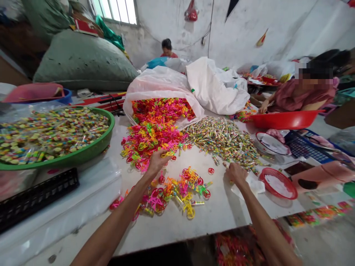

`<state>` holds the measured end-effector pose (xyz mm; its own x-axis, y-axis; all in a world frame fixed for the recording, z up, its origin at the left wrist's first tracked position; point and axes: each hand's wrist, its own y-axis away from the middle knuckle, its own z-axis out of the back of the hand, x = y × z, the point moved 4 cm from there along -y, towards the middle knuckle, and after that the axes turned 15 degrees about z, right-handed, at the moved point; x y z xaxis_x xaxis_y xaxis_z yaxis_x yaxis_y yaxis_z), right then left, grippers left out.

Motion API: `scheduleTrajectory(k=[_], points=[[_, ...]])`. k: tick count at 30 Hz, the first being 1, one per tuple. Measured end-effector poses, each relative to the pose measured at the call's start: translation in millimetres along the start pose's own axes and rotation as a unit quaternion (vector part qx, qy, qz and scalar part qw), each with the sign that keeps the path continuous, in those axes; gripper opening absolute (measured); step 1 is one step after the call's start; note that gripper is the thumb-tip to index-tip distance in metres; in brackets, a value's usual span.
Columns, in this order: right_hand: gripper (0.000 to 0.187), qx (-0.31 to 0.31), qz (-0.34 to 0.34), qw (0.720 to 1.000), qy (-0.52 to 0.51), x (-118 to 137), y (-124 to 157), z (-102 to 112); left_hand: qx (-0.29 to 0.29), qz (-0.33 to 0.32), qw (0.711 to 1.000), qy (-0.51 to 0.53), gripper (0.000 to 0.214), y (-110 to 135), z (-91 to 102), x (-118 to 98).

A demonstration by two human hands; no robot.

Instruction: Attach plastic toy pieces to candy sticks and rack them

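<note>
Your left hand (156,162) rests spread, its fingertips on the tangle of glossy neon plastic rings (155,135), with a looser scatter of rings (172,194) just below it. Your right hand (236,174) is bunched beside the heap of clear-wrapped candy tubes (222,142); you cannot tell whether it pinches anything. A white plastic sack (158,88) opens behind the rings on the white table (222,218).

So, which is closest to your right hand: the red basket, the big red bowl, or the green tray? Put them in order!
From the right hand:
1. Red mesh basket: just to its right, on the table.
2. Red plastic basin: farther away, up on the right.
3. Green tray: farthest, across on the left.
</note>
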<state>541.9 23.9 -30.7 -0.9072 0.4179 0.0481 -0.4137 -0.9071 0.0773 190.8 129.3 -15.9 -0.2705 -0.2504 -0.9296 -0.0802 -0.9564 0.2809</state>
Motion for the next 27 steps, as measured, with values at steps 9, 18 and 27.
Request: scheduleTrajectory(k=[9, 18, 27], points=[[0.040, -0.026, 0.157, 0.775, -0.611, 110, 71, 33, 0.118, 0.014, 0.993, -0.020, 0.015, 80, -0.6, 10], [0.013, 0.025, 0.253, 0.761, -0.597, 180, 109, 51, 0.104, 0.022, 0.992, 0.067, 0.027, 94, 5.1, -4], [0.028, 0.146, 0.193, 0.666, -0.705, 179, 116, 33, 0.212, 0.208, 0.920, 0.256, 0.055, 97, -10.0, 49]])
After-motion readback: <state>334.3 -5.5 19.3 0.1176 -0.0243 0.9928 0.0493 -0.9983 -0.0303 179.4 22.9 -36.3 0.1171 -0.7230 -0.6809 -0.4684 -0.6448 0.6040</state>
